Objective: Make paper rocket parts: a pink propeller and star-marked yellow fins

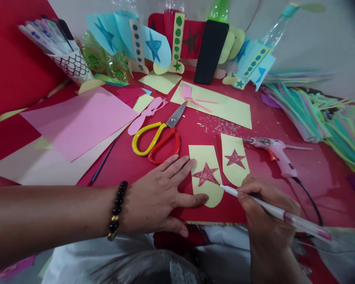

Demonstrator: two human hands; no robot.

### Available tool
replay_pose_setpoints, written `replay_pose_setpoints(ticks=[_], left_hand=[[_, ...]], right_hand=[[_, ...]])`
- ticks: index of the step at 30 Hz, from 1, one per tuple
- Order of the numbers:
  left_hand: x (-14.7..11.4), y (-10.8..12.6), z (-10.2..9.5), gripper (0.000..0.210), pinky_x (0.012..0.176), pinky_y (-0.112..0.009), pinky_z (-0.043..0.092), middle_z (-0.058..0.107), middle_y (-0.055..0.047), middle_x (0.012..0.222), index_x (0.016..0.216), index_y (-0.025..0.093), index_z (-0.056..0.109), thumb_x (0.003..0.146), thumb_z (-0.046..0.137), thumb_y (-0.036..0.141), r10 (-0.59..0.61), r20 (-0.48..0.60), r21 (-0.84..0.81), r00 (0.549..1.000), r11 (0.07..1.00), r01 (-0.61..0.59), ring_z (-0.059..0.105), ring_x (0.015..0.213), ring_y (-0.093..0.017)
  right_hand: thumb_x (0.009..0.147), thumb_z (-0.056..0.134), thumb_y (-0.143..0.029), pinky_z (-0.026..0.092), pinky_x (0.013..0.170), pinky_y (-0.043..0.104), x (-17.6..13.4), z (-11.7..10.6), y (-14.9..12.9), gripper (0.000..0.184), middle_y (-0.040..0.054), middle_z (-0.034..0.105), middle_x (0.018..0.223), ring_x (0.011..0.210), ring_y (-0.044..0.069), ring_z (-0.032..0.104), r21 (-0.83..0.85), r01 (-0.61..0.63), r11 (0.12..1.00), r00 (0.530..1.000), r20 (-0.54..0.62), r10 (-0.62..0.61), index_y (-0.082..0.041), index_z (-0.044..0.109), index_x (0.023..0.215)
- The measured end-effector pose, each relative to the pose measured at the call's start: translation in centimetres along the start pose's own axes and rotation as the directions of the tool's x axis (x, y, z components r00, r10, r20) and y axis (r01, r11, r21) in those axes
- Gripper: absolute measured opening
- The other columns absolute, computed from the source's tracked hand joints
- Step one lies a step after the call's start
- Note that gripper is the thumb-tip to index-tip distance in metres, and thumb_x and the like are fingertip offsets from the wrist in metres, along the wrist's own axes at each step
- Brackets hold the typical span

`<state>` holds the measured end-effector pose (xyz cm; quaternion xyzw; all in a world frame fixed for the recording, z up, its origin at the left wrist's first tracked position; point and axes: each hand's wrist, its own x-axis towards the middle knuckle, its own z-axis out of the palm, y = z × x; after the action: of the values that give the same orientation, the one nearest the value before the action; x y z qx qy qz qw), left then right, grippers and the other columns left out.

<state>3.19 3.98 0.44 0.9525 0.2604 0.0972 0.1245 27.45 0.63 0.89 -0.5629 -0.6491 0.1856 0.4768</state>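
In my right hand [268, 205] is a white marker [272, 211] with a pinkish-red end, gripped like a pen. Its tip meets the lower right point of a dark red star [206, 174] coloured on a pale yellow paper piece [208, 199] with a rounded bottom. My left hand [168, 189] lies flat with fingers spread, its fingertips on the left edge of that paper. Just to the right is a similar paper piece [229, 144] bearing another red star. Scissors [165, 136] with one yellow and one red handle rest beyond my left fingers, blades apart from the paper.
A pink glue gun [273, 152] with a black cord lies at right, near bundled pipe cleaners [301, 110]. Pink paper [83, 118] covers the left side. Decorated bottle rockets [154, 41], a black phone [211, 51] and a pen cup [69, 63] stand at the back.
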Motion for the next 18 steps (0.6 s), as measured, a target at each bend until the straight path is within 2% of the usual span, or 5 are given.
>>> replay_pose_setpoints(ticks=[3, 9, 15, 18], left_hand=[[-0.03, -0.02, -0.02, 0.071, 0.115, -0.057, 0.019, 0.022, -0.012, 0.159, 0.14, 0.039, 0.047, 0.078, 0.055, 0.073, 0.001, 0.0, -0.001, 1.0, 1.0, -0.001, 0.023, 0.144, -0.038], [0.03, 0.09, -0.1, 0.071, 0.115, -0.058, 0.019, 0.021, -0.012, 0.159, 0.14, 0.039, 0.047, 0.078, 0.055, 0.073, -0.008, 0.015, -0.003, 1.0, 1.0, 0.008, 0.024, 0.144, -0.038], [0.09, 0.09, -0.14, 0.07, 0.115, -0.058, 0.019, 0.021, -0.012, 0.159, 0.139, 0.039, 0.047, 0.078, 0.056, 0.073, -0.006, 0.01, -0.003, 1.0, 1.0, 0.006, 0.025, 0.144, -0.037], [0.07, 0.04, -0.1, 0.071, 0.115, -0.057, 0.019, 0.021, -0.011, 0.16, 0.139, 0.039, 0.047, 0.077, 0.056, 0.073, -0.005, 0.001, 0.0, 1.0, 1.0, 0.005, 0.025, 0.144, -0.037]], right_hand=[[0.077, 0.062, -0.015, 0.032, 0.048, 0.029, -0.06, -0.01, -0.09, 0.016, -0.0019, 0.05, 0.059, 0.053, 0.012, 0.047, 0.024, -0.035, 0.999, 0.999, -0.019, 0.035, -0.019, 0.058, 0.062], [0.076, 0.063, -0.01, 0.037, 0.05, 0.029, -0.08, -0.54, 0.44, 0.012, -0.0009, 0.054, 0.063, 0.056, 0.014, 0.051, 0.032, 0.006, 0.999, 0.995, 0.101, -0.009, -0.019, 0.061, 0.068], [0.075, 0.063, -0.015, 0.042, 0.05, 0.031, -0.03, -0.43, 0.5, 0.009, 0.0001, 0.055, 0.061, 0.056, 0.016, 0.054, 0.056, 0.03, 0.998, 1.0, 0.004, -0.03, -0.02, 0.062, 0.068], [0.075, 0.063, -0.014, 0.043, 0.051, 0.031, -0.05, -0.43, 0.46, 0.008, 0.0006, 0.056, 0.063, 0.057, 0.016, 0.055, 0.056, 0.035, 0.998, 0.999, 0.0, -0.035, -0.02, 0.062, 0.07]])
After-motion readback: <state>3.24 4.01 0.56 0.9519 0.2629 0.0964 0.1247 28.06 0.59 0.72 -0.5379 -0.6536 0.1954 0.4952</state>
